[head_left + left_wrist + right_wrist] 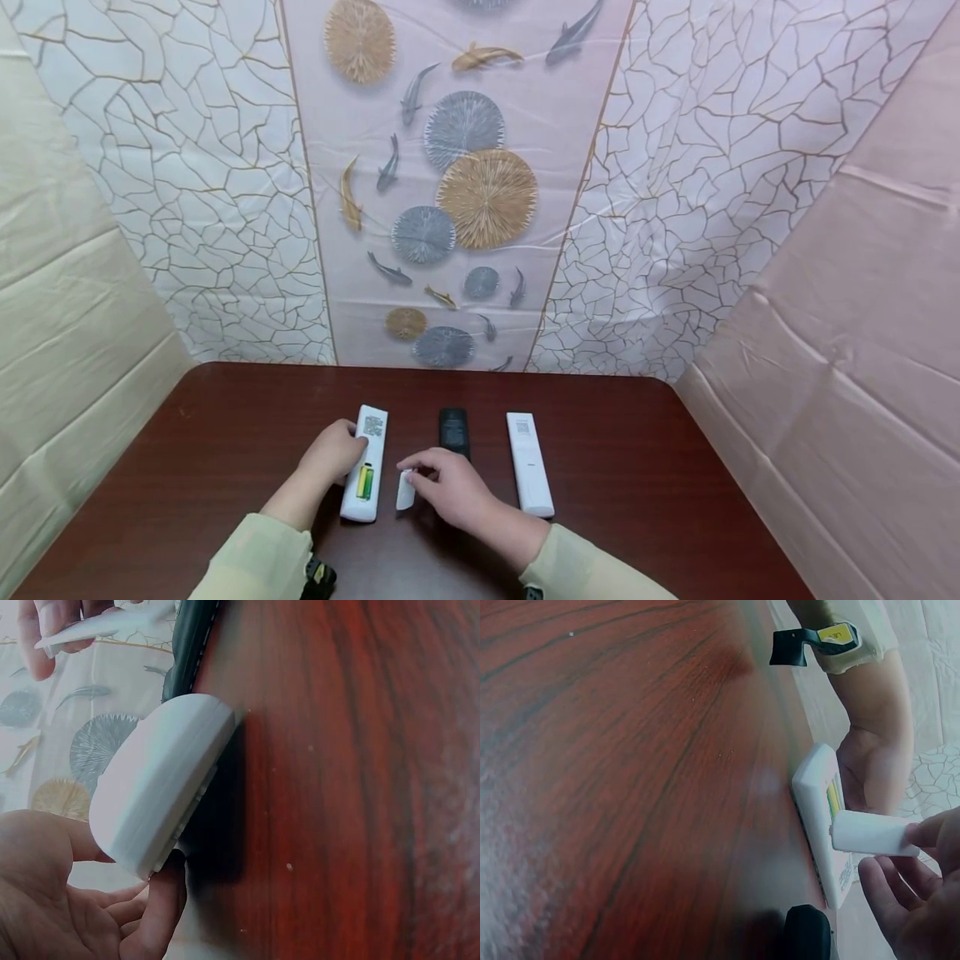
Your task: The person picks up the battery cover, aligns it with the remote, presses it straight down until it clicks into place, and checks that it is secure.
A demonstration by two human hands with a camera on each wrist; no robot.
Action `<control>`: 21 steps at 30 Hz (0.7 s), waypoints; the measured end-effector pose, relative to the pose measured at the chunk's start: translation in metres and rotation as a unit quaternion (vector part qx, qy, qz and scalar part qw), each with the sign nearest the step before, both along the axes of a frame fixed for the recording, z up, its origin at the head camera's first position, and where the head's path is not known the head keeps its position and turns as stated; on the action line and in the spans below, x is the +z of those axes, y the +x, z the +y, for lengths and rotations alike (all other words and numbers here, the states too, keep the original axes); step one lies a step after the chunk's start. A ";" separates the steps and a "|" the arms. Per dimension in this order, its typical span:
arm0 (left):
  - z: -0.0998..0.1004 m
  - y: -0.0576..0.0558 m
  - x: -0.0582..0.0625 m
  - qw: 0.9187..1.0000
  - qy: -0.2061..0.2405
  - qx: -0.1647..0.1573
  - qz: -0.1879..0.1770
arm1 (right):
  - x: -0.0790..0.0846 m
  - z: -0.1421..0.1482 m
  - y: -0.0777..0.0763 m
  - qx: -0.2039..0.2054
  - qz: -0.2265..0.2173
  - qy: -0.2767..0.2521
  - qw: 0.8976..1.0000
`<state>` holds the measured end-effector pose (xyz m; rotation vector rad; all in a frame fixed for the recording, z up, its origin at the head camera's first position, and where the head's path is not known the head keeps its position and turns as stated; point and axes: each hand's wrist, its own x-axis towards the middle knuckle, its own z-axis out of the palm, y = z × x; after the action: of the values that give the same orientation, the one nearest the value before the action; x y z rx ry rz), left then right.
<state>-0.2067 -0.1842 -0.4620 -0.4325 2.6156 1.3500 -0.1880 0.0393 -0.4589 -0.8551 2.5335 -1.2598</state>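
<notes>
A white remote control [372, 454] lies back side up on the table, its battery slot uncovered. Green and yellow batteries [364, 482] show inside it. My left hand [331, 454] grips this remote by its left edge, thumb on top; the left wrist view shows the remote's end [165, 780] tilted, with fingers around its side. Just to the right, my right hand [454, 487] pinches a small white battery cover [874, 833] between thumb and fingers. The cover is held apart from the remote in the head view.
A black remote [453, 429] lies behind my right hand, partly hidden by it. Farther right is another white remote [529, 467], its back closed. The brown wooden table [637, 450] ends at a patterned cloth backdrop [480, 200].
</notes>
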 end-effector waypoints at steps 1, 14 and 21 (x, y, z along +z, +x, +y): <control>0.000 -0.001 -0.001 1.000 0.003 0.001 -0.001 | 0.001 0.000 -0.001 -0.002 0.002 -0.001 1.000; -0.001 -0.007 -0.009 0.998 0.056 0.017 0.007 | 0.006 0.002 -0.006 -0.048 -0.051 -0.062 0.996; 0.004 -0.004 -0.005 0.993 0.110 0.031 0.024 | 0.009 0.004 -0.009 -0.064 -0.061 -0.085 0.992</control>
<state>-0.2109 -0.1798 -0.4675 -0.4572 2.4707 1.6664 -0.1970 0.0430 -0.4499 -0.6327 2.4468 -1.5364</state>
